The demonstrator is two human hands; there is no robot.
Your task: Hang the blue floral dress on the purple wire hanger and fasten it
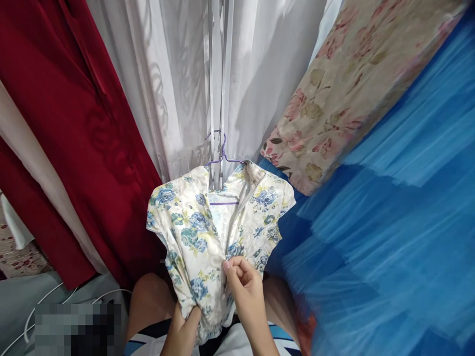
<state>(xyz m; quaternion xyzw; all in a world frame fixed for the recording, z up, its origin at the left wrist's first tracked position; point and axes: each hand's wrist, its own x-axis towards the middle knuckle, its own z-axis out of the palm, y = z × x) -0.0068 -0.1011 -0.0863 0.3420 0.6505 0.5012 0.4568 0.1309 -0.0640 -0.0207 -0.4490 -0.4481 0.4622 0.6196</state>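
Observation:
A white dress or top with blue flowers hangs in front of me on a purple wire hanger, its neckline parted in a V. A zipper runs down the right edge of that opening. At the bottom of the V, my right hand pinches the zipper between thumb and forefinger; the pull itself is hidden by the fingertips. Lower on the left, my left hand is closed around the side of the floral garment near its gathered waist.
Silvery white curtains hang behind metal rods. Dark red clothing hangs at left, a pink-flowered garment and blue tulle at right. White cables lie at lower left, beside a blurred patch. My bare knees flank the garment.

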